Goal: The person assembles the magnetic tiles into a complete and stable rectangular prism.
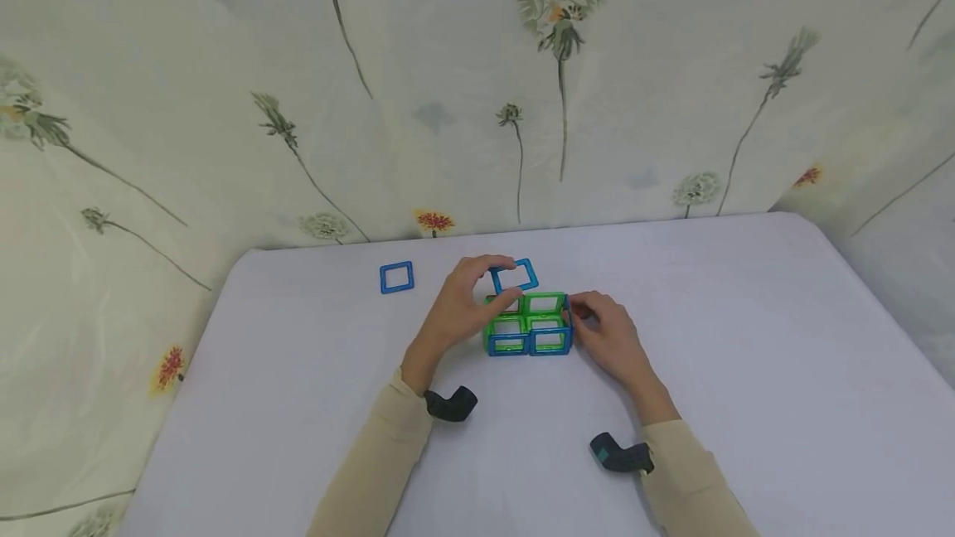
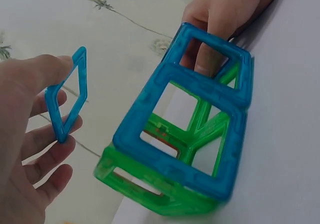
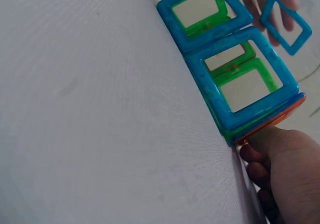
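A low block of square magnetic tiles (image 1: 530, 344) stands on the white table, its near side blue and other tiles green. My left hand (image 1: 462, 305) is raised at its left, pinching a loose blue magnetic tile (image 2: 83, 79) between thumb and fingers. That tile is tilted and apart from the block. At the block's right end, my right hand (image 1: 613, 342) grips the side, its thumb against a red-orange tile (image 3: 277, 118) beside a blue one. Some of the right fingertips are hidden behind the block.
Another blue square tile (image 1: 397, 290) lies flat at the back left of the table (image 1: 709, 313). A flower-printed cloth (image 1: 448, 106) hangs behind the table. Black wrist devices (image 1: 451, 404) sit at both sleeves.
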`<state>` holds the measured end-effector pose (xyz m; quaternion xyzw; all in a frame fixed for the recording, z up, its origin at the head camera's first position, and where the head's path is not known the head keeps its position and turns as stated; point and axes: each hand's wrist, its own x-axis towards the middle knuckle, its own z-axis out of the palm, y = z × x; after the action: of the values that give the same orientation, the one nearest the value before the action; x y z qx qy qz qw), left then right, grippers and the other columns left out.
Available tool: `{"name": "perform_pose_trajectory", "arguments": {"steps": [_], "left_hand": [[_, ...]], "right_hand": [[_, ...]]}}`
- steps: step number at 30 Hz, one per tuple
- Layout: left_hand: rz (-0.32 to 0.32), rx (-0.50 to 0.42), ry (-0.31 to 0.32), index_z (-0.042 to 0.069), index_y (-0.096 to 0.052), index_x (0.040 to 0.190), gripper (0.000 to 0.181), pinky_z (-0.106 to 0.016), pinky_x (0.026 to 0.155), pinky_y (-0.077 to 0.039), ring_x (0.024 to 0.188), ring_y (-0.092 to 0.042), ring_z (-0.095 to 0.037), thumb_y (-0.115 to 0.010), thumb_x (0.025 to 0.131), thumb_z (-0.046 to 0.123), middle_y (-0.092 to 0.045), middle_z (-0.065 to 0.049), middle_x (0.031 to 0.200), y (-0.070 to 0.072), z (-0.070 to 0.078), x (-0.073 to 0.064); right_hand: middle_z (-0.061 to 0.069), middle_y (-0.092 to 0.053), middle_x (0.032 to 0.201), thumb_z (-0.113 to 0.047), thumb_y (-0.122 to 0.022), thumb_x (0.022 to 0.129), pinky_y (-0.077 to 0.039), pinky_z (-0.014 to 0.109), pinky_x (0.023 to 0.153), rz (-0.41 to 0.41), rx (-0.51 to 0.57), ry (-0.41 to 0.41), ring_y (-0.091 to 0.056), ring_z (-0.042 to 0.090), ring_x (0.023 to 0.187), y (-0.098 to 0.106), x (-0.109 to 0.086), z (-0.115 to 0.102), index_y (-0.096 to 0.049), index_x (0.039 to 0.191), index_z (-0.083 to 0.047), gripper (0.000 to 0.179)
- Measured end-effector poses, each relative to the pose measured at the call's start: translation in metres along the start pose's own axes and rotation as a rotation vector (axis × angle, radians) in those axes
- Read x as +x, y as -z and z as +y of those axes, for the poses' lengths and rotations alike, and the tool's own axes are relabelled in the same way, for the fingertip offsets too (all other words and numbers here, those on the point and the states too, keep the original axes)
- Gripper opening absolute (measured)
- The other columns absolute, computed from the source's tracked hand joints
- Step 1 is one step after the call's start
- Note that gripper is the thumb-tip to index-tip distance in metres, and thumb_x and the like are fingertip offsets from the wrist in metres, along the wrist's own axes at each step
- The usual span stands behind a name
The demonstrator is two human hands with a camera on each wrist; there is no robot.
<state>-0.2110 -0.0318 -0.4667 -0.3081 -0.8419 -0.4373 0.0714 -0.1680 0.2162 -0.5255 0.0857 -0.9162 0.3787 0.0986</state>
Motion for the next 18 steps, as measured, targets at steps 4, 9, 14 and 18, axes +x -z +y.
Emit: {"name": "perform_pose_trajectory", "arguments": {"steps": [4, 9, 14, 18], "left_hand": [[-0.026, 0.028, -0.017, 0.019, -0.058, 0.123, 0.039, -0.034, 0.103, -0.042, 0.120, -0.048, -0.012, -0.064, 0.089, 0.038, -0.059, 0.004, 0.129, -0.003, 0.005, 0.000], [-0.057, 0.046, -0.029, 0.018, -0.058, 0.122, 0.040, -0.035, 0.103, -0.042, 0.121, -0.048, -0.013, -0.066, 0.088, 0.037, -0.059, 0.003, 0.130, -0.007, 0.008, 0.000], [-0.071, 0.056, -0.040, 0.021, -0.059, 0.122, 0.039, -0.036, 0.102, -0.041, 0.118, -0.049, -0.012, -0.067, 0.087, 0.036, -0.060, 0.005, 0.128, -0.011, 0.011, 0.000], [-0.070, 0.062, -0.079, 0.018, -0.060, 0.121, 0.040, -0.035, 0.100, -0.042, 0.116, -0.051, -0.013, -0.068, 0.086, 0.035, -0.062, 0.003, 0.126, -0.015, 0.013, 0.001]], "right_hand": [[0.007, -0.064, 0.104, -0.015, -0.061, 0.091, -0.046, 0.041, 0.087, -0.002, -0.001, -0.002, -0.057, 0.020, 0.097, 0.000, 0.000, 0.000, -0.060, 0.116, -0.009, 0.026], [0.006, -0.064, 0.104, -0.015, -0.061, 0.091, -0.046, 0.041, 0.088, -0.004, 0.008, 0.005, -0.057, 0.020, 0.098, 0.000, -0.001, 0.000, -0.060, 0.117, -0.010, 0.027], [0.007, -0.064, 0.105, -0.013, -0.061, 0.091, -0.046, 0.042, 0.088, -0.001, 0.009, 0.020, -0.057, 0.021, 0.099, 0.001, -0.001, 0.000, -0.059, 0.118, -0.009, 0.027], [0.007, -0.064, 0.105, -0.011, -0.061, 0.090, -0.047, 0.042, 0.087, 0.011, 0.007, 0.032, -0.057, 0.021, 0.098, 0.001, -0.001, 0.000, -0.060, 0.117, -0.008, 0.027]]}}
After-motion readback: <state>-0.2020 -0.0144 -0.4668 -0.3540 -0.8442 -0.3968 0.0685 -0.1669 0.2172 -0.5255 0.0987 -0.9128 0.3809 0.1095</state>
